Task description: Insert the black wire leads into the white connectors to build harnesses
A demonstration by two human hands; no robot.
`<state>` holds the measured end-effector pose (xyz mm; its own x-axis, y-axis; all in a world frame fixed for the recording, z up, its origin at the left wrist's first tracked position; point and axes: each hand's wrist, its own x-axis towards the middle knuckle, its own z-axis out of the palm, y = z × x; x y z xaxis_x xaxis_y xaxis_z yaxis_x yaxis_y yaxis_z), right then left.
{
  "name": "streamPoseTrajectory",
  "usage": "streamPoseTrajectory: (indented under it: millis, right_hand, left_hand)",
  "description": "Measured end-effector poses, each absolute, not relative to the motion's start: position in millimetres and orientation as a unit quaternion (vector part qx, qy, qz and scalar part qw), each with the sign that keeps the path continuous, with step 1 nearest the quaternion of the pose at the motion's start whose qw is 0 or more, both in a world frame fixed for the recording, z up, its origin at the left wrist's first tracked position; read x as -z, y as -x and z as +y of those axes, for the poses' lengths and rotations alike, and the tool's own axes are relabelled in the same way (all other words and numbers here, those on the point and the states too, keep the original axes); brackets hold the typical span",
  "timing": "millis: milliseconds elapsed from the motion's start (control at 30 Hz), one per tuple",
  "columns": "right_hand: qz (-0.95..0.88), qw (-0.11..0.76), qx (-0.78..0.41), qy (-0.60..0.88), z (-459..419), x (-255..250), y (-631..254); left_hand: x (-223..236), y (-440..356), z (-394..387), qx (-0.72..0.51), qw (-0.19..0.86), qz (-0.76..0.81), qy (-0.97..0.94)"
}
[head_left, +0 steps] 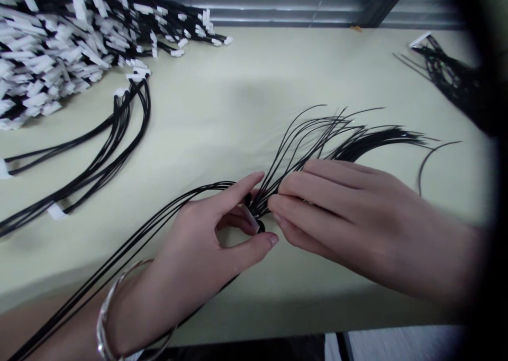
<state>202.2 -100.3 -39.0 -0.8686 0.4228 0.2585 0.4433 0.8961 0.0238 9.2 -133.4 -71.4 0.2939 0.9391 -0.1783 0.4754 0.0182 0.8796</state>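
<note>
My left hand (206,244), a silver bangle on its wrist, holds a small white connector (250,218) between thumb and fingers. Black wires (301,162) fan out from that connector to the upper right, many with loose ends. More black cables (159,213) run from the left hand down to the lower left. My right hand (349,218) is right beside the connector, its fingertips pinched together at the wires. What exactly sits between those fingertips is partly hidden; thin wires pass under the hand and emerge beyond it.
A large heap of black cables with white connectors (47,54) fills the upper left. Nearer lie a few cables with white connectors (138,75). Another black wire bundle (448,70) is at the upper right. Metal slats (278,3) stand behind the pale table (190,123).
</note>
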Motion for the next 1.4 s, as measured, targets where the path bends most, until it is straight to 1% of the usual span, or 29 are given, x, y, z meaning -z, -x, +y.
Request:
streamPoseTrajectory:
  millis: [433,1133,1400]
  right_hand:
    - [-0.967,0.121,0.036,0.223,-100.6,36.6,-203.2]
    - [-0.976,0.115,0.051,0.178,-100.4,33.6,-202.9]
    - [-0.976,0.135,0.053,0.161,-102.5,39.3,-199.2]
  left_hand:
    - [71.1,-9.6,-133.9,-0.246,0.471,0.541,-0.652]
    - [66.9,-10.5,-132.9,-0.241,0.499,0.542,-0.632]
    - [67.2,-10.6,-134.3,-0.247,0.497,0.543,-0.630]
